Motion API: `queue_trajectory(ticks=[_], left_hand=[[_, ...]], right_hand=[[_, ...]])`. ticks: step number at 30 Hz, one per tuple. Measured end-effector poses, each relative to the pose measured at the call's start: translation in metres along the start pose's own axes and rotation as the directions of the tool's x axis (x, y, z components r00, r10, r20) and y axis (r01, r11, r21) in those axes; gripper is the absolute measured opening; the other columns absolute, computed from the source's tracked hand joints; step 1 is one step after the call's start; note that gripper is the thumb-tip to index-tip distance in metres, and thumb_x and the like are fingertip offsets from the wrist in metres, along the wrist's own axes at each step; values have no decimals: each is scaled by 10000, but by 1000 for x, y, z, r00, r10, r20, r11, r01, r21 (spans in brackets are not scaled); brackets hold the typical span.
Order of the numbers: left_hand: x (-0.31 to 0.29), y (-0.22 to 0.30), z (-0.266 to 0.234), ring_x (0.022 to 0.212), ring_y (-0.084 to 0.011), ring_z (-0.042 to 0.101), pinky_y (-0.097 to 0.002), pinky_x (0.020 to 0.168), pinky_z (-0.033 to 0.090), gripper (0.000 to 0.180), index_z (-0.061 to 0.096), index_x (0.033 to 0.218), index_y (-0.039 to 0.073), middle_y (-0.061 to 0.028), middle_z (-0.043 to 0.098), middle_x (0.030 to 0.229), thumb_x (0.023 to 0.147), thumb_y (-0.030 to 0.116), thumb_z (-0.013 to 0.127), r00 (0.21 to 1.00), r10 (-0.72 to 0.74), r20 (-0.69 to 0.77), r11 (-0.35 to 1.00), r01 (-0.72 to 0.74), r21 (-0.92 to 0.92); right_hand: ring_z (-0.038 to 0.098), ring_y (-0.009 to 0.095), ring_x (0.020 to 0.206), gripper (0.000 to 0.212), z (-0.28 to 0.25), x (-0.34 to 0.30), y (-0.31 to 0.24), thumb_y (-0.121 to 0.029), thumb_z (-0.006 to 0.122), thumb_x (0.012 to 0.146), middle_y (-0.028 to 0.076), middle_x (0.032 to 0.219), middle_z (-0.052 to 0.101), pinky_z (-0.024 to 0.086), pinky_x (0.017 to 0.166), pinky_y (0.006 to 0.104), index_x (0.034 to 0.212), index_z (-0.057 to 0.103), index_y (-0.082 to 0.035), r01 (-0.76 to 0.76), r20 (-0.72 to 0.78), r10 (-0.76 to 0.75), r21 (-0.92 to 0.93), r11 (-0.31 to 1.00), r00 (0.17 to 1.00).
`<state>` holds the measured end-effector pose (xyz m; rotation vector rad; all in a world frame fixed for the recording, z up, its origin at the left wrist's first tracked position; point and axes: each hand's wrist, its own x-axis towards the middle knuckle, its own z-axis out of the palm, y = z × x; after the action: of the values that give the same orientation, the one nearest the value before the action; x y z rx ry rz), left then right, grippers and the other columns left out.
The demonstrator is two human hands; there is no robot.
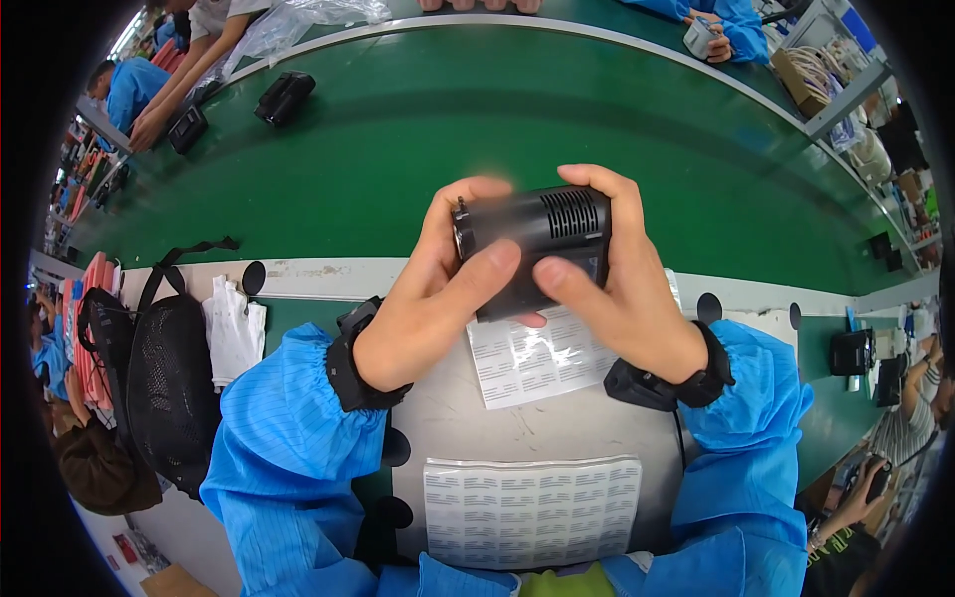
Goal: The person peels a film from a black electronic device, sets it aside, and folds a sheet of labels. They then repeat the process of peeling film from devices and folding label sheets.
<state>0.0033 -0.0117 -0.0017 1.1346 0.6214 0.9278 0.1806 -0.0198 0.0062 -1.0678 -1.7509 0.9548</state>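
A black device (527,234) with a slotted vent on its upper right side is held up between both hands, above the table's near edge. My left hand (443,269) grips its left end, thumb across the front. Around the right end wraps my right hand (622,264), its thumb pressed on the lower front face. Part of the device is smeared by motion, so its exact kind does not show. Below it lies a sheet of printed labels (532,360) under shiny plastic, and closer to me is a stack of label sheets (532,507).
A green conveyor-like surface (398,119) runs across ahead, with two black devices (285,98) at far left, beside a co-worker's arms. A black mesh bag (171,378) and white gloves (235,328) lie at left. Another person's hand (718,45) holds a small item at far right.
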Motion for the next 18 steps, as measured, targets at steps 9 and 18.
queue_trajectory(ticks=[9,18], left_hand=[[2,6,1,1053,-269,543,-411,721,549,427,239,1320,130,-132,432,1236,950,293,376,995,-46,-94,998,42,-41],[6,-1,-31,1126,-244,445,-332,851,456,552,346,1297,104,-101,439,1217,846,299,596,992,-119,-40,764,117,635]], right_hand=[[498,119,965,448,-16,12,-1,-187,529,888,59,1075,490,403,846,247,1285,360,-68,-169,103,145,291,942,984],[459,122,1037,497,-55,36,43,-263,571,877,65,1122,468,374,878,239,1278,355,-65,-182,-25,187,128,975,982]])
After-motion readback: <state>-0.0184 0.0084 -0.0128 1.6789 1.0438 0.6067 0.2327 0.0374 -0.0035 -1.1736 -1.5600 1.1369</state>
